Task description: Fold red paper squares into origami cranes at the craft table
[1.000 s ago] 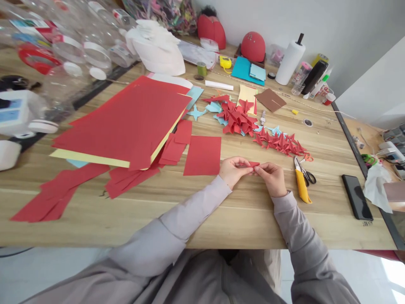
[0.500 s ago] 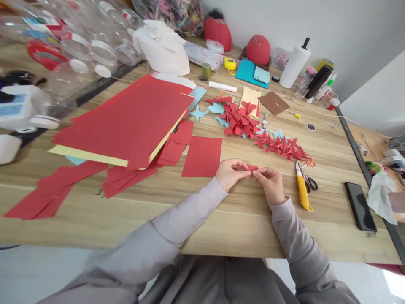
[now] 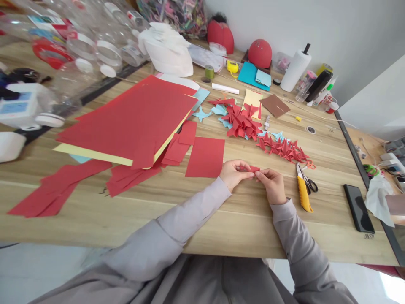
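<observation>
Between both hands, just above the table, is a small folded piece of red paper point(image 3: 254, 168). My left hand point(image 3: 233, 175) pinches its left side, thumb against fingers. The thumb and fingertips of my right hand point(image 3: 271, 184) close on its right end. Fingers hide much of the paper, so its full shape cannot be made out. Left of my left hand lies a flat red paper square point(image 3: 205, 157). Beyond the hands are a heap of folded red paper stars point(image 3: 242, 122) and a row of spiky red folded pieces point(image 3: 283, 148), with light blue ones among them.
Large red sheets point(image 3: 136, 118) and red strips point(image 3: 60, 188) cover the left. Right of my hands lie a yellow-handled cutter point(image 3: 303, 192), black-handled scissors point(image 3: 312, 185) and a phone point(image 3: 358, 207). Clear plastic bottles point(image 3: 107, 52) and a paper roll point(image 3: 295, 69) stand farther back.
The whole view has shifted slightly, with things a little farther right in the picture. Both hands keep their pinch on the folded red paper, which now looks flatter.
</observation>
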Demonstrator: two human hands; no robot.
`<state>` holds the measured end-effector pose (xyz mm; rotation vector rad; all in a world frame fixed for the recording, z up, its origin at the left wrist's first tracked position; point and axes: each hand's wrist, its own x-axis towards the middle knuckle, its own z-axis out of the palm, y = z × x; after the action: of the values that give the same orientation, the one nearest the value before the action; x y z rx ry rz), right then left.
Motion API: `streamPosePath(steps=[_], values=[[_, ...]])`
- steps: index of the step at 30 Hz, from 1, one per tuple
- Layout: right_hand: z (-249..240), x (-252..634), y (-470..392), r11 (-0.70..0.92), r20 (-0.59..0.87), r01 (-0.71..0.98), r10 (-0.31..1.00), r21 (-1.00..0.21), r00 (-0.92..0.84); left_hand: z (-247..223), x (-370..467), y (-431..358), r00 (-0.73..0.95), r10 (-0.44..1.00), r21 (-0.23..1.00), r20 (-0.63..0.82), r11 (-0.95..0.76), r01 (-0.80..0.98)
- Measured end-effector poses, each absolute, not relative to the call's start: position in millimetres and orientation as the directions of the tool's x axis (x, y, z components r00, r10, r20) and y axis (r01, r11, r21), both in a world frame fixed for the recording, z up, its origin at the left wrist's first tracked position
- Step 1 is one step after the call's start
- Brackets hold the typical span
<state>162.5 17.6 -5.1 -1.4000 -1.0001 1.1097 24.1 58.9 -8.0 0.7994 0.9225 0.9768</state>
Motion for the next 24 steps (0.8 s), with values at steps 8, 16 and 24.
streamPosePath(steps=[8, 16, 24], values=[[-12.7, 166.4, 18.4, -0.1, -0.127, -0.155, 0.977, -0.983, 0.169, -9.1, 23.0, 61.6, 0.276, 0.901, 0.828, -0.334, 0.421, -0.37], [-10.9, 166.0, 18.4, -0.106, -0.127, -0.126, 0.977, -0.986, 0.17, -8.9, 22.4, 62.2, 0.281, 0.903, 0.832, -0.326, 0.415, -0.367], [-9.4, 166.2, 19.2, -0.105, -0.115, -0.066, 0.977, -0.992, 0.18, -8.4, 23.1, 61.7, 0.267, 0.909, 0.846, -0.32, 0.401, -0.352]])
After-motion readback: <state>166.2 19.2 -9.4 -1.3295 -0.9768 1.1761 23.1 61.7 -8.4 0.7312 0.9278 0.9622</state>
